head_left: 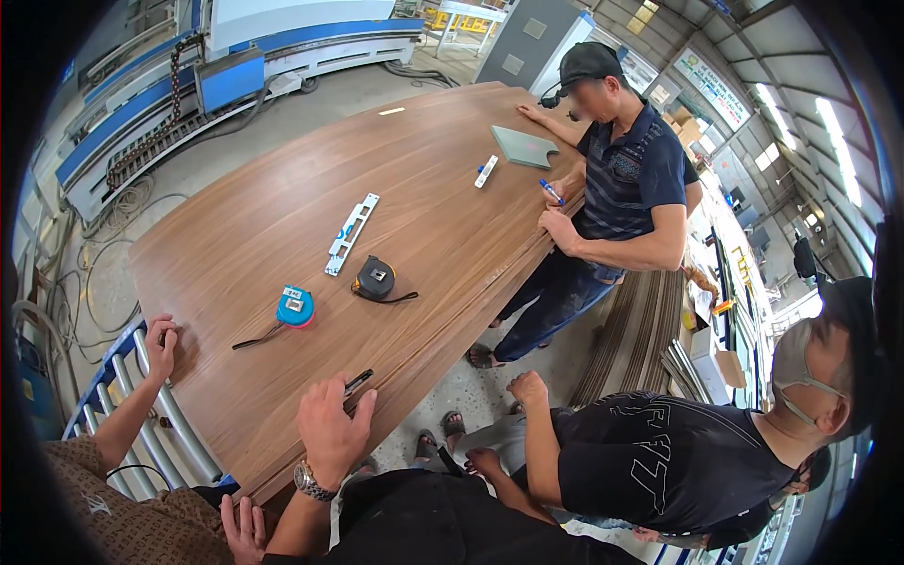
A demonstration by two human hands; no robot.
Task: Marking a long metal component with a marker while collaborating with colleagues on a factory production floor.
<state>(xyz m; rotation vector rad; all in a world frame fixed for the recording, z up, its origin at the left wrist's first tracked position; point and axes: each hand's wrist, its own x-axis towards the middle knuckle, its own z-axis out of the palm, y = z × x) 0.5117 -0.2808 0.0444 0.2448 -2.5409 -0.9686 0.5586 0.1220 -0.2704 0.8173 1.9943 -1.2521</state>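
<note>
My left hand (327,428), with a metal watch (311,482) on its wrist, rests on the near edge of the brown wood-grain panel (254,207). Its fingers are curled, and a black pen (359,379) sticks out between index finger and thumb. Lower right, beside my black shirt, a hand that appears to be my right hand (485,461) hangs low in shadow; its fingers are partly hidden. Beyond my left hand lie a blue tape measure (295,306) with a strap and a black tape measure (376,279). A long white slotted metal piece (352,235) lies farther off.
Across the panel, a co-worker in a striped shirt (626,179) holds a blue marker (552,192) near a grey-green notched plate (524,147) and a small white piece (486,171). A masked co-worker (697,461) stands right. Someone in brown (141,499) is left, by rollers (174,414).
</note>
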